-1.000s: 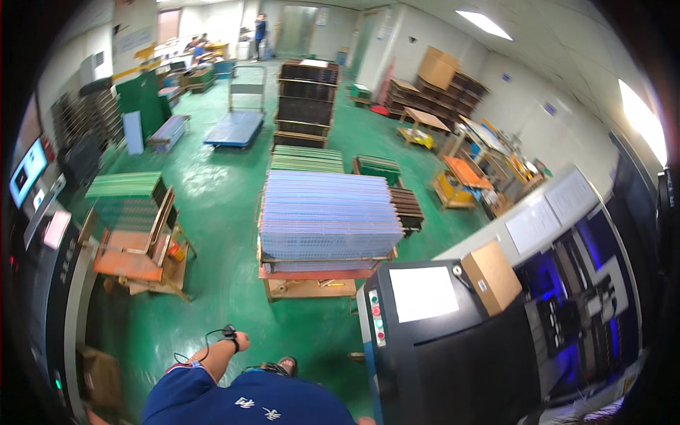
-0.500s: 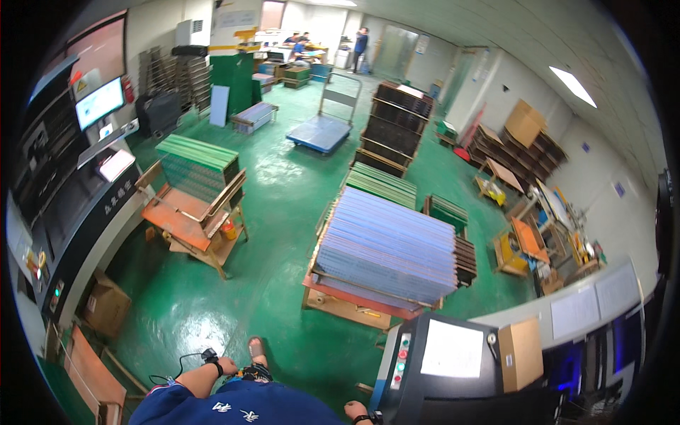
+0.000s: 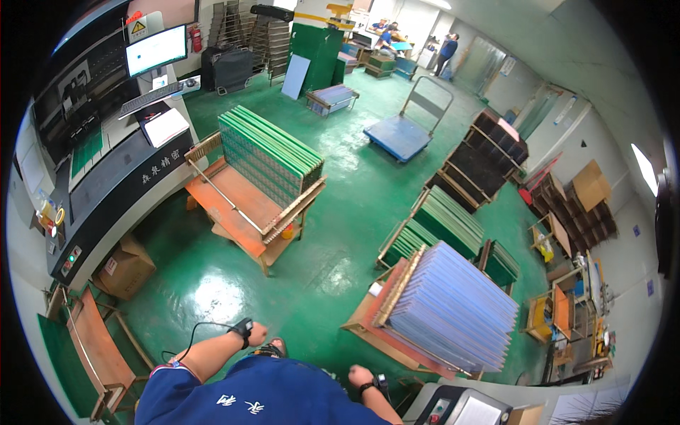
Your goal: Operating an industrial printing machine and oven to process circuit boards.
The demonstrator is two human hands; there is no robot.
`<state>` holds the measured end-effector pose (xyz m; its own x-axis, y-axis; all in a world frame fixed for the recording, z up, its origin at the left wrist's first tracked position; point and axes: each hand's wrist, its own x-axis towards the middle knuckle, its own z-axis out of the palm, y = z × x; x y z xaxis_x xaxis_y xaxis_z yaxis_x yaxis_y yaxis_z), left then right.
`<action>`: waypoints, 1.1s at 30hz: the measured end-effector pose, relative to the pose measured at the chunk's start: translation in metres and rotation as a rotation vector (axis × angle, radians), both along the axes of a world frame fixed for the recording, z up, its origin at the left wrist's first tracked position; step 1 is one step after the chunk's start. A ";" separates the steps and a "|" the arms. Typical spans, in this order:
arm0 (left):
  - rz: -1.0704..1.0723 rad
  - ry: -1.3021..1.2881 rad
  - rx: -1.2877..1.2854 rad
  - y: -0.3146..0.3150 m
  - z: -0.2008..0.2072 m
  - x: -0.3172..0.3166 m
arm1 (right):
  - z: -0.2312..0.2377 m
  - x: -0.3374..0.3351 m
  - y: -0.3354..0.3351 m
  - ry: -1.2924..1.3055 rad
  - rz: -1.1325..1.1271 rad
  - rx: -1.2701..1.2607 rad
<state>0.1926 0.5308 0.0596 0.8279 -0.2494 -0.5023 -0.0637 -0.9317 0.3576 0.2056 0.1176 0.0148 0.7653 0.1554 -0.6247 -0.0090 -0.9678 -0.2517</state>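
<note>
My left hand [image 3: 258, 333] hangs over the green floor, fingers curled and nothing visible in them. A black device [image 3: 244, 331] with a cable is strapped to that wrist. My right hand [image 3: 360, 375] is low in front of my body, also loosely closed and seemingly bare. It is nearest the wooden stand [image 3: 358, 327] bearing a slotted rack of blue-violet panels [image 3: 453, 304], without touching it. Ahead to the left, an orange-topped wooden cart [image 3: 228, 185] carries green-edged panels [image 3: 269, 152] standing upright in a row.
A long machine [image 3: 134, 195] with a monitor [image 3: 156, 51] runs along the left. A blue platform trolley [image 3: 398, 142] stands farther ahead. Green panels [image 3: 446, 219] and a dark rack stack [image 3: 482, 159] line the right. A control console [image 3: 460, 407] is close at lower right. People work far back.
My view has turned left, so carts and racks sit farther right in the picture. The left arm reaches farther forward, and more of my right forearm shows. The right-hand console has slid toward the lower edge.
</note>
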 end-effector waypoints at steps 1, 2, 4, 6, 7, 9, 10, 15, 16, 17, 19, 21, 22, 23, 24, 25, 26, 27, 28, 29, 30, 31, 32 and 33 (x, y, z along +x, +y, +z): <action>-0.040 -0.046 -0.058 0.007 0.014 0.022 | 0.014 0.022 0.032 -0.085 -0.001 0.145; -0.080 -0.089 -0.114 0.014 0.028 0.050 | 0.032 0.048 0.060 -0.126 0.017 0.238; 0.033 -0.327 -0.327 0.010 0.044 0.111 | 0.049 0.087 0.098 -0.196 0.032 0.335; 0.088 -0.468 -0.423 -0.006 0.091 0.178 | 0.077 0.125 0.124 -0.020 -0.122 0.492; 0.011 -0.549 -0.422 -0.014 0.119 0.212 | 0.088 0.142 0.130 -0.064 -0.037 0.420; -0.093 -0.632 -0.412 -0.027 0.154 0.259 | 0.080 0.176 0.132 -0.060 -0.033 0.462; -0.107 -0.623 -0.464 -0.032 0.162 0.281 | 0.083 0.196 0.139 -0.074 -0.054 0.478; -0.235 -0.490 -0.464 -0.059 0.167 0.380 | 0.062 0.305 0.148 0.069 0.225 0.176; -0.193 -0.442 -0.526 -0.068 0.166 0.390 | 0.048 0.327 0.142 0.061 0.260 0.271; -0.073 -0.279 -0.568 -0.070 0.159 0.398 | 0.052 0.350 0.145 0.042 0.233 0.280; -0.051 -0.150 -0.552 -0.071 0.140 0.421 | 0.070 0.401 0.139 -0.074 0.069 0.353; -0.223 -0.229 -0.378 -0.064 0.120 0.456 | 0.105 0.459 0.125 -0.152 -0.036 0.396; -0.309 -0.259 -0.267 -0.063 0.109 0.472 | 0.117 0.482 0.114 -0.203 -0.136 0.439; -0.250 -0.237 -0.287 -0.066 0.097 0.487 | 0.113 0.507 0.098 -0.228 -0.232 0.450; -0.164 -0.208 -0.303 -0.066 0.082 0.499 | 0.126 0.532 0.088 -0.250 -0.146 0.252; -0.119 -0.068 -0.321 -0.067 0.066 0.513 | 0.135 0.551 0.077 -0.368 -0.124 0.248; -0.113 -0.071 -0.330 -0.070 0.063 0.527 | 0.140 0.574 0.069 -0.491 -0.104 0.242; -0.147 -0.042 -0.312 -0.071 0.052 0.539 | 0.139 0.591 0.061 -0.437 -0.260 0.396; -0.182 -0.018 -0.287 -0.070 0.040 0.553 | 0.132 0.610 0.055 -0.348 -0.314 0.340; -0.194 0.032 -0.254 -0.068 0.028 0.570 | 0.134 0.628 0.052 -0.342 -0.234 0.239; -0.206 0.080 -0.219 -0.066 0.015 0.587 | 0.136 0.646 0.048 -0.337 -0.154 0.139; -0.179 0.075 -0.236 -0.064 -0.010 0.604 | 0.125 0.661 0.042 -0.269 -0.233 0.256; -0.194 0.064 -0.251 -0.069 -0.015 0.631 | 0.094 0.674 0.027 -0.228 -0.335 0.451; -0.146 0.079 -0.295 -0.070 -0.022 0.656 | 0.085 0.688 0.021 -0.218 -0.319 0.353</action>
